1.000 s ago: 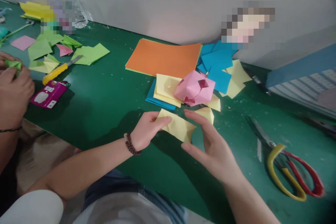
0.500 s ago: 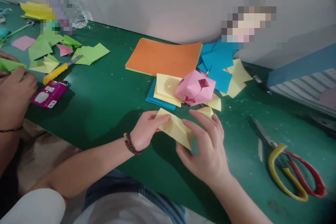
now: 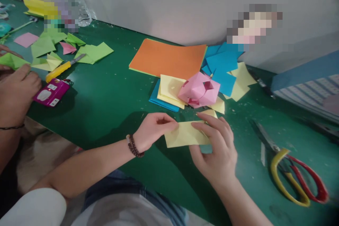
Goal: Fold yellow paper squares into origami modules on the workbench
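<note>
Between my two hands is a folded piece of pale yellow paper, held a little above the table near its front edge. My left hand, with a dark bead bracelet at the wrist, pinches its upper left corner between thumb and fingers. My right hand has its fingers curled over the right end, the thumb below. Just beyond my hands a pink folded paper ball with openings rests against a stack of yellow folded papers. Blue folded papers lie under that stack.
Orange sheets, loose blue papers and yellow pieces lie farther back. Scissors with red and yellow handles are at right. On the left, a co-worker's hand holds green paper near a magenta device and a yellow cutter.
The yellow paper has turned from slanting to nearly level and shifted right. My left hand's grip moved to its upper corner, and my right hand moved slightly right.
</note>
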{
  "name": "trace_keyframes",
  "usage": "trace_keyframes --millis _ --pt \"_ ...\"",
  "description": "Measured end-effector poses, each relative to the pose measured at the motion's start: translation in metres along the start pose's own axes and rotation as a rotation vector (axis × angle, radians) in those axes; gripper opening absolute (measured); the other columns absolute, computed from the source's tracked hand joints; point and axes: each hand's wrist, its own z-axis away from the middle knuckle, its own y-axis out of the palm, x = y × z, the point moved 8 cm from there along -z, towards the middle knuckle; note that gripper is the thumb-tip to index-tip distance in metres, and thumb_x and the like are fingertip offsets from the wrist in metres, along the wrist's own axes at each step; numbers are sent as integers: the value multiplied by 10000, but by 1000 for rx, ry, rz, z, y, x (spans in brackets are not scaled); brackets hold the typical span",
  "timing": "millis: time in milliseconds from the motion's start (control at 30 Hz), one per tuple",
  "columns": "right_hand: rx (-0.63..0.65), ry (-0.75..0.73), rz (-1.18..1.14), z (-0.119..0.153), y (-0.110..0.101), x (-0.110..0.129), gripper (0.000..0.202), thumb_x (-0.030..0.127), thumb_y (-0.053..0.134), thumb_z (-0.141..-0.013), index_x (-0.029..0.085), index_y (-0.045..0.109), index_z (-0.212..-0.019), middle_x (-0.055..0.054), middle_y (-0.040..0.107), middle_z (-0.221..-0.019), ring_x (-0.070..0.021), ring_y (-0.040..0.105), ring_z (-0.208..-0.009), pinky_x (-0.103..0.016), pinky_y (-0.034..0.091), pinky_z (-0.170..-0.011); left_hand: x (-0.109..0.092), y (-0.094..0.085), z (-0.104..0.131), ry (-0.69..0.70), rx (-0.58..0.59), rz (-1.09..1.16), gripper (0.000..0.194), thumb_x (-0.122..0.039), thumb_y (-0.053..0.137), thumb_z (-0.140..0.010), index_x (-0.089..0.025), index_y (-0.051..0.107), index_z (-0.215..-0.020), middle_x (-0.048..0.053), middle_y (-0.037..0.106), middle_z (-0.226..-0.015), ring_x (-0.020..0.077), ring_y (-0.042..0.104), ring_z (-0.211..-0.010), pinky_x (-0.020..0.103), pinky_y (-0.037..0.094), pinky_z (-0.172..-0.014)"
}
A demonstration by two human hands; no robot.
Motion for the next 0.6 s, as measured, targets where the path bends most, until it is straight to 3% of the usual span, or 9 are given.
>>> trace_keyframes --millis 267,600 --pt "-79 -71 110 0 -2 5 264 68 588 -783 247 593 -977 -60 713 -1036 -277 648 -1070 -564 415 -1022 -1 11 3 123 121 -233 63 -206 642 -701 -146 659 -711 12 642 -706 122 580 -674 224 453 -620" --pt "-30 -196 172 5 -2 13 376 1 553 -739 256 622 -1006 -12 741 -992 -257 647 -1071 -574 336 -1083 -3 9 3 169 110 -341 124 -248 629 -735 -143 693 -749 35 683 -734 142 614 -689 225 474 -613"
